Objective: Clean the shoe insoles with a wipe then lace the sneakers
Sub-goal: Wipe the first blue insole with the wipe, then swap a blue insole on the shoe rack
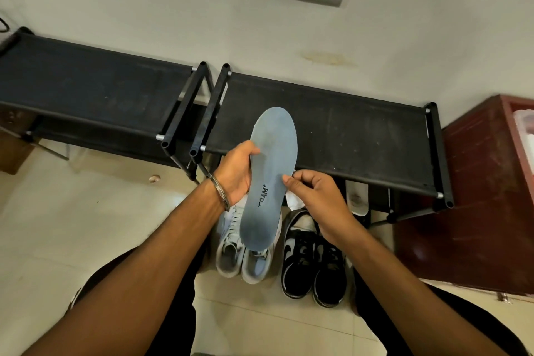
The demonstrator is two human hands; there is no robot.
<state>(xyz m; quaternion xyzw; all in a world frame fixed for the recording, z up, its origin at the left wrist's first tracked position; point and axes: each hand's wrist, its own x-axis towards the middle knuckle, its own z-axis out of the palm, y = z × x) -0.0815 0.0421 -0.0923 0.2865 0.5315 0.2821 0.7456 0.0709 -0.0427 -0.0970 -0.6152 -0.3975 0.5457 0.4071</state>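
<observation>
The insole (271, 179) is held up in the air in front of the person, above the pale sneakers (245, 251) on the floor, its toe end pointing away toward the black rack (332, 124) and its heel end hanging down toward the shoes. It looks like thin foam with a fabric face: light, bendy, and likely to flop or fold if held only at one tip, so the sensible place to take it is at the waist, along an edge, where the arch gives it some body. That is where the left hand (235, 173) has it, the grip closed on the insole's left edge with the thumb on the top face and the fingers underneath, wrist bent back and a bangle at the wrist. The right hand (315, 199) sits at the opposite edge, its grip pinching a white wipe (293, 202) that shows crumpled below the fingers, with the fingertips touching the insole's right rim. Wiping should need only light pressure; pressing hard would probably buckle the foam unless the left fingers back it from below. A black pair (313, 257) stands just beside the pale one.
</observation>
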